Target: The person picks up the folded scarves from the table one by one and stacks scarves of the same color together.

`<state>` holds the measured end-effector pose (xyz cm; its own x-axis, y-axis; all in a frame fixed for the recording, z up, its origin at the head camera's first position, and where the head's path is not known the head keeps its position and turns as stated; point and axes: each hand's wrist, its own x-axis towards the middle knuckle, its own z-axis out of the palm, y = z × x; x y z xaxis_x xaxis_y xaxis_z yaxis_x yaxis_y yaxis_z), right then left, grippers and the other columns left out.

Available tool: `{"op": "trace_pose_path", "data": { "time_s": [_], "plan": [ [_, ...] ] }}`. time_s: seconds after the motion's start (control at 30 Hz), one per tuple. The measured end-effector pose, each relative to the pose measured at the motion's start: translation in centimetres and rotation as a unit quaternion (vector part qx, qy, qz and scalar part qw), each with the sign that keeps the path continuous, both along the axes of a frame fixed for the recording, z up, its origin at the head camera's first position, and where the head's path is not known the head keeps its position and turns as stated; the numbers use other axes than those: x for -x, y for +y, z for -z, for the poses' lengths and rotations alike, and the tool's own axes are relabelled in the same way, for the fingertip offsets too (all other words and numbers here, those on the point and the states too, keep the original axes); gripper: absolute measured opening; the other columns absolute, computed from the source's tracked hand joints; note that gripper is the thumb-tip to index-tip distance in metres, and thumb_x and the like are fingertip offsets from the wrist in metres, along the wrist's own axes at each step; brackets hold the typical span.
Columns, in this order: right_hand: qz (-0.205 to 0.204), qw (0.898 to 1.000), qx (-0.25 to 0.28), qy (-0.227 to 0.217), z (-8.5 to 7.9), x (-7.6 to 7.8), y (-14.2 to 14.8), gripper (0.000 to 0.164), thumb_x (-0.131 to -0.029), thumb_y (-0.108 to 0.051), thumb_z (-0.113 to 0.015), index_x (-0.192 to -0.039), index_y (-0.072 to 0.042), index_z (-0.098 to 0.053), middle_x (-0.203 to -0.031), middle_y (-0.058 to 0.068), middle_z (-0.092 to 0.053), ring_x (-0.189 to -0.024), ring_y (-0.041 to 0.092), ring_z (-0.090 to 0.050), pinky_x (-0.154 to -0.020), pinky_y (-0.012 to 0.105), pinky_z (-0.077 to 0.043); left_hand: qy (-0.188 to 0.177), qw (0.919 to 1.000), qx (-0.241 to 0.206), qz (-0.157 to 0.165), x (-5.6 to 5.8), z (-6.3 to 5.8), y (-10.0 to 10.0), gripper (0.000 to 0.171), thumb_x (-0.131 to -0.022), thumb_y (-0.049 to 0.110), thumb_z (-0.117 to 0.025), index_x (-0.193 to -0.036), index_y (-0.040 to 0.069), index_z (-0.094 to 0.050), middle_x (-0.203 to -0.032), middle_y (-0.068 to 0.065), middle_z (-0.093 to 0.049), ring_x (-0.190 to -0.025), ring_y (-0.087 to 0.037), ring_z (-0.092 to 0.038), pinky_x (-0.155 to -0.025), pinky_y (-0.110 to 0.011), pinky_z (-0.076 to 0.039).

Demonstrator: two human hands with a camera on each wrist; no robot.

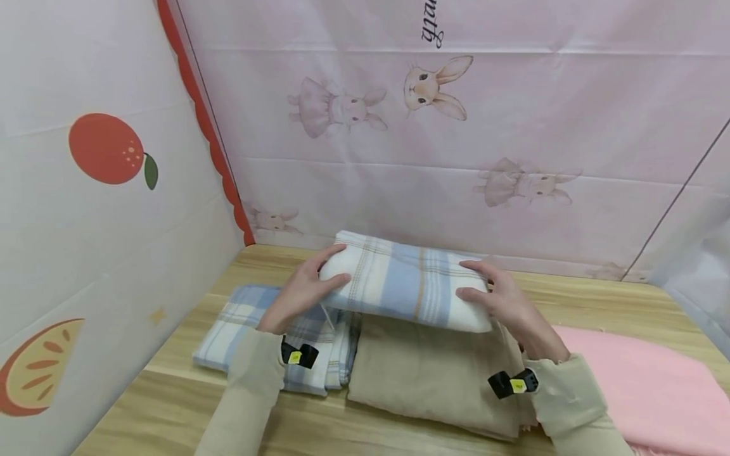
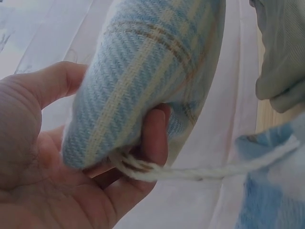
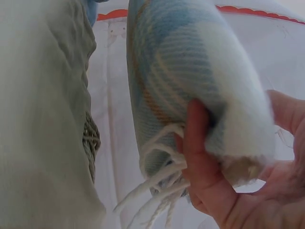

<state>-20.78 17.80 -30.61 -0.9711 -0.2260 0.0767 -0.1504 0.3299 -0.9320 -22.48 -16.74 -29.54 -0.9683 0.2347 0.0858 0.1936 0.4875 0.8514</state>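
Observation:
A folded blue-and-white plaid scarf [image 1: 407, 278] is held up off the table between both hands. At its left end my left hand [image 1: 305, 286] grips the folded edge, thumb on the near side. My right hand [image 1: 504, 301] grips the other end. The left wrist view shows fingers [image 2: 155, 136] curled under the scarf, with a white fringe strand hanging by them. White fringe [image 3: 164, 183] dangles beside the right fingers in the right wrist view. Beneath the raised scarf lies a folded beige scarf [image 1: 433, 373]; its far part is hidden.
Left of the beige scarf, another folded blue-and-white plaid scarf [image 1: 308, 345] lies partly behind my left forearm. A folded pink scarf [image 1: 644, 380] is at the right. All rest on a wooden table [image 1: 171, 380], with a printed pink backdrop [image 1: 371, 190] behind and a white side panel [image 1: 114, 253].

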Motion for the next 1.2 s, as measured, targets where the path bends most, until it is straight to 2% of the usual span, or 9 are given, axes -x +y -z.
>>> {"op": "trace_pose_path", "data": {
  "time_s": [0.17, 0.33, 0.53, 0.7, 0.8, 0.97, 1.2],
  "plan": [
    [-0.007, 1.0, 0.003, 0.004, 0.1, 0.1, -0.6, 0.062, -0.097, -0.006, -0.065, -0.152, 0.005, -0.038, -0.144, 0.03, -0.039, -0.093, 0.022, -0.058, -0.062, 0.032, -0.055, 0.011, 0.9999, 0.001, 0.0, -0.3, 0.3, -0.8, 0.064, -0.1, 0.031, -0.067, -0.158, 0.025, -0.039, -0.164, -0.008, -0.03, -0.147, -0.032, -0.03, -0.111, -0.06, -0.033],
    [-0.009, 1.0, 0.008, -0.012, 0.2, -0.1, -1.1, 0.063, -0.098, -0.007, -0.065, -0.153, 0.003, -0.037, -0.142, 0.032, -0.043, -0.091, 0.021, -0.061, -0.065, 0.033, -0.057, 0.015, 0.9998, 0.008, -0.011, -0.6, 0.7, -1.4, 0.064, -0.099, 0.031, -0.067, -0.157, 0.024, -0.04, -0.163, -0.01, -0.031, -0.145, -0.034, -0.033, -0.109, -0.061, -0.035],
    [-0.014, 1.0, 0.016, -0.016, 0.2, -0.2, -1.8, 0.063, -0.098, -0.007, -0.065, -0.153, 0.003, -0.037, -0.142, 0.031, -0.044, -0.098, 0.025, -0.06, -0.07, 0.033, -0.057, 0.022, 0.9995, 0.008, -0.024, -0.7, 1.6, -1.9, 0.063, -0.1, 0.028, -0.066, -0.157, 0.021, -0.041, -0.164, -0.013, -0.029, -0.145, -0.037, -0.033, -0.11, -0.062, -0.033],
    [-0.012, 1.0, 0.006, -0.018, 0.1, -0.2, -2.1, 0.063, -0.099, -0.008, -0.064, -0.154, 0.002, -0.036, -0.146, 0.03, -0.04, -0.108, 0.033, -0.057, -0.072, 0.033, -0.056, 0.036, 0.9989, 0.018, -0.023, -0.5, 1.7, -2.1, 0.062, -0.1, 0.029, -0.066, -0.157, 0.019, -0.041, -0.163, -0.016, -0.03, -0.146, -0.039, -0.031, -0.111, -0.064, -0.03],
    [-0.008, 1.0, 0.003, -0.012, 0.0, -0.2, -2.3, 0.062, -0.099, -0.009, -0.064, -0.154, 0.001, -0.037, -0.147, 0.028, -0.04, -0.111, 0.035, -0.056, -0.072, 0.032, -0.055, 0.038, 0.999, 0.015, -0.02, -0.4, 1.4, -2.3, 0.062, -0.101, 0.028, -0.065, -0.157, 0.017, -0.041, -0.163, -0.016, -0.029, -0.146, -0.039, -0.03, -0.112, -0.064, -0.029],
    [-0.008, 1.0, 0.009, -0.003, 0.0, -0.3, -3.1, 0.061, -0.098, -0.009, -0.066, -0.153, 0.0, -0.041, -0.149, 0.027, -0.041, -0.117, 0.036, -0.054, -0.075, 0.032, -0.054, 0.017, 0.9994, 0.017, -0.025, -0.8, 0.7, -3.3, 0.064, -0.101, 0.031, -0.065, -0.158, 0.018, -0.038, -0.164, -0.017, -0.027, -0.147, -0.039, -0.028, -0.112, -0.064, -0.027],
    [-0.024, 0.999, 0.027, -0.011, 0.2, -0.3, -4.5, 0.06, -0.099, -0.009, -0.065, -0.152, -0.001, -0.041, -0.144, 0.026, -0.044, -0.103, 0.029, -0.06, -0.071, 0.034, -0.055, -0.014, 0.9995, 0.013, -0.025, -1.6, 0.2, -5.0, 0.067, -0.101, 0.032, -0.065, -0.16, 0.018, -0.035, -0.165, -0.018, -0.023, -0.147, -0.04, -0.026, -0.111, -0.065, -0.027]
  ]
}}
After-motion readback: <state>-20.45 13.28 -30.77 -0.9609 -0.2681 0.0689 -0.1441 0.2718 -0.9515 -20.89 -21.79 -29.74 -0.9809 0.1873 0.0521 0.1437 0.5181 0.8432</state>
